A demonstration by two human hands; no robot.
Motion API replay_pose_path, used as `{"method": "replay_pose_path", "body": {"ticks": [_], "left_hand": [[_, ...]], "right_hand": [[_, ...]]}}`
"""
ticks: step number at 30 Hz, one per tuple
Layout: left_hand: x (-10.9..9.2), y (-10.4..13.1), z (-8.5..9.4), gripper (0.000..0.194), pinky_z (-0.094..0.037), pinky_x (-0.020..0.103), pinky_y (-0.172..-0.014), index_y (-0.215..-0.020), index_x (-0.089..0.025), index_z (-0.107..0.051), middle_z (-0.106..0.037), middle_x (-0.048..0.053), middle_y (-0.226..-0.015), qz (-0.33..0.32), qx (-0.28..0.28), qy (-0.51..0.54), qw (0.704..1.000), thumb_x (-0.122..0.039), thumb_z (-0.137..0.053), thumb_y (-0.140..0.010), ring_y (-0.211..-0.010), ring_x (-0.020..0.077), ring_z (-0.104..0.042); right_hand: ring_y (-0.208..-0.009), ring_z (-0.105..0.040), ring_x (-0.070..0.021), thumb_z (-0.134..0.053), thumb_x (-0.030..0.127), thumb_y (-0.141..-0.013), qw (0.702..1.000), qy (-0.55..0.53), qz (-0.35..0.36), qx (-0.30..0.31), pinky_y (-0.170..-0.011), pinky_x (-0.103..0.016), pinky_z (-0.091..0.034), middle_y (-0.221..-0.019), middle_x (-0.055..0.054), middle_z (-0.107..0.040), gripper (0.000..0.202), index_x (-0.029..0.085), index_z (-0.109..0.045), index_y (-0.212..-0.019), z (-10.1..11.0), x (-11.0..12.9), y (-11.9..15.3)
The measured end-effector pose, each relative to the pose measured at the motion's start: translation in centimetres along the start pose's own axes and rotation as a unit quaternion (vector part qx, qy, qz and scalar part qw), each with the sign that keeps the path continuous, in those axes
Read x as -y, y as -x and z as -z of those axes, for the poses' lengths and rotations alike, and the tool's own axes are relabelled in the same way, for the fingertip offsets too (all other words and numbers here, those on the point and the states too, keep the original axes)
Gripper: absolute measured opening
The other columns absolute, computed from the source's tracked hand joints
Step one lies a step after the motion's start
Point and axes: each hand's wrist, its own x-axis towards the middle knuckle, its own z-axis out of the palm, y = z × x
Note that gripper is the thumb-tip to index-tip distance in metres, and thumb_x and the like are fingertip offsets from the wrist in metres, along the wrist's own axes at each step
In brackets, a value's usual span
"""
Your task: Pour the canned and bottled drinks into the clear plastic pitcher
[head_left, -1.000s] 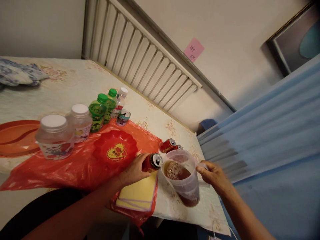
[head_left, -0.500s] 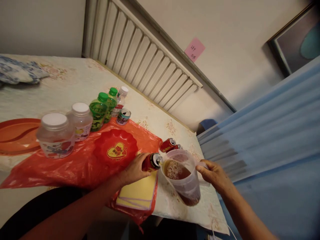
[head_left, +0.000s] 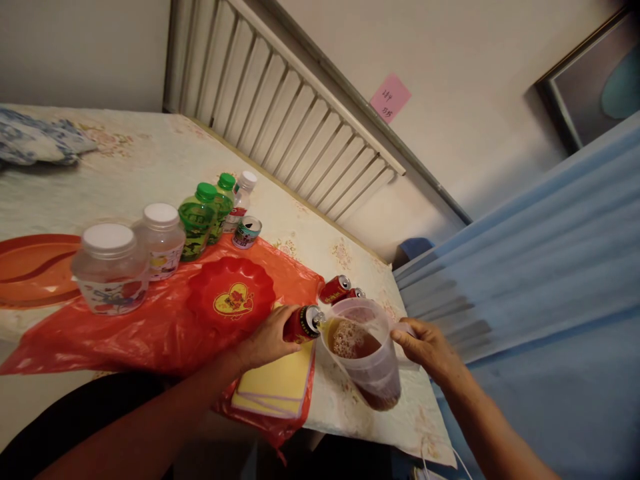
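My left hand (head_left: 267,340) is closed around a red and black drink can (head_left: 301,325), tilted with its opened top at the rim of a clear plastic pitcher (head_left: 375,380). Pale liquid shows where the can's mouth meets the rim. Inside the pitcher is brown, foamy liquid (head_left: 354,340). My right hand (head_left: 425,347) grips the pitcher's handle, and the pitcher leans toward the can. Two more red cans (head_left: 336,289) are behind the pitcher, partly hidden by it. Under my left wrist lie yellow cloths (head_left: 277,380) with purple edging.
A red scalloped plate (head_left: 200,293) sits on a red plastic bag (head_left: 125,343). Two lidded clear jars (head_left: 113,267), green-capped bottles (head_left: 197,223), a white-capped bottle (head_left: 243,193) and a small opened can (head_left: 247,233) stand at left. An orange tray (head_left: 40,243) lies farther left; a blue curtain (head_left: 540,267) hangs right.
Both hands, the can and the pitcher hold nearly the same pose. The camera view has shifted very slightly.
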Motion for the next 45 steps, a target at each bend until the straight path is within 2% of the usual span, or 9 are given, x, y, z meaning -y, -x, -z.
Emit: {"method": "replay_pose_path", "body": {"ticks": [25,45], "left_hand": [[-0.14,0.07,0.15,0.074,-0.041,0.043,-0.106,-0.131,-0.025,-0.048,-0.056,0.007,-0.13,0.014,0.016,0.0,1.0,-0.013,-0.07,-0.062,-0.121,0.0277,-0.051],[0.04,0.17,0.03,0.072,-0.041,0.042,-0.106,-0.13,-0.023,-0.048,-0.057,0.007,-0.128,0.004,0.013,-0.007,1.0,-0.011,-0.069,-0.062,-0.121,0.0262,-0.051]], "right_hand": [[-0.051,-0.027,-0.0085,-0.062,0.072,-0.068,0.999,0.03,0.005,0.012,-0.048,-0.024,-0.022,-0.055,0.006,-0.03,0.058,0.02,-0.042,-0.055,0.2,-0.01,-0.15],[-0.053,-0.029,-0.009,-0.062,0.072,-0.068,0.999,0.026,0.011,0.018,-0.048,-0.024,-0.023,-0.056,0.005,-0.032,0.057,0.019,-0.046,-0.056,0.24,-0.12,-0.29]]}}
